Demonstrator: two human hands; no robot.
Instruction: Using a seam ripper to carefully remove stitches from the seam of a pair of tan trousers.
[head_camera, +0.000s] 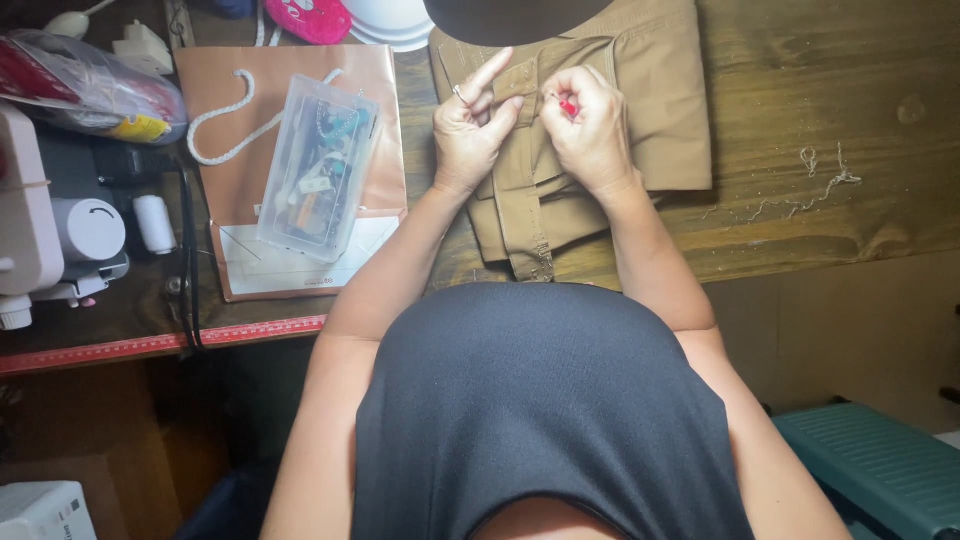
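Wooden table (800, 90) fills upper frame. Tan folded garment (650, 110) lies top centre on table; its waistband strip (525, 215) runs long axis top to bottom of frame, loose end pointing toward person. Brown paper bag (240, 170) lies flat at upper left, clear plastic box (318, 165) on top of it. White sewing machine (45, 235) at left edge. Left hand (472, 125) pinches top of strip, index finger raised. Right hand (588, 125) just beside it, fingers pressed together around small red tool (568, 106). Loose thread scraps (815, 185) right of garment.
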